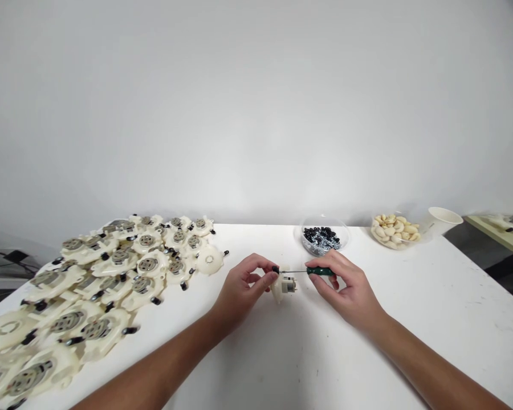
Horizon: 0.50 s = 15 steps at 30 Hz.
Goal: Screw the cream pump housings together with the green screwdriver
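Observation:
My left hand (248, 285) pinches a cream plastic motor housing (277, 290) near the middle of the table. A small silver motor sticks out of the housing's right side, and a small black piece sits at my left fingertips. In my right hand (342, 285) is a screwdriver (320, 271) with a dark green handle, held level. Its thin shaft points left, with the tip at or very near the black piece; exact contact is too small to make out. My fingers hide part of the housing.
Many similar cream motor housings (147, 265) cover the left of the white table (256, 364). Behind my hands stands a clear bowl (310, 247) of black and silver small parts. Further right are a clear bowl of cream pieces (395, 228) and a white cup (443, 219).

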### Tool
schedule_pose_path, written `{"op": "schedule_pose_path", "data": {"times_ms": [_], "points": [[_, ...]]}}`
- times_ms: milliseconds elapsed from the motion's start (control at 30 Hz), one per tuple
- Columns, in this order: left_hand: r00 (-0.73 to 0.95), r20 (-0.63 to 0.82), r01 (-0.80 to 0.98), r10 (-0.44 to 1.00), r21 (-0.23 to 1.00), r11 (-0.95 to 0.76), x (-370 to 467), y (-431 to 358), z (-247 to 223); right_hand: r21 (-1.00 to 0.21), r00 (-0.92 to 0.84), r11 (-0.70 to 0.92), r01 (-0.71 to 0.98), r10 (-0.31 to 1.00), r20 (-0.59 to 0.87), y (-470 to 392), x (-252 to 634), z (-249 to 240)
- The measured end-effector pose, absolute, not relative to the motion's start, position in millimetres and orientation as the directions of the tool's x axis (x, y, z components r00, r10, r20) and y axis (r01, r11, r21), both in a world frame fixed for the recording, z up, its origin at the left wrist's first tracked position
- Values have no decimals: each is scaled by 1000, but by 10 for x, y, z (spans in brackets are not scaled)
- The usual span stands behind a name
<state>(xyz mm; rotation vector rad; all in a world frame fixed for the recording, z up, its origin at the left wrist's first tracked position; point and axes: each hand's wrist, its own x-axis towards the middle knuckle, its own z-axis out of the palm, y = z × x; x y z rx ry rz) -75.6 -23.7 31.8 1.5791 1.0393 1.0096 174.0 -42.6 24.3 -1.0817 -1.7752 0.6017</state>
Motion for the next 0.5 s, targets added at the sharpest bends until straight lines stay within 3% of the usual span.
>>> {"op": "schedule_pose_path", "data": {"times_ms": [267,500], "points": [[288,96,144,953,979,-142,-763,-229,285,-694,-212,559,454,824,525,-434,1745,247],[311,94,115,946,984,-136,-752,-221,281,-700,-228,551,455,831,507,-445,1748,237]]}}
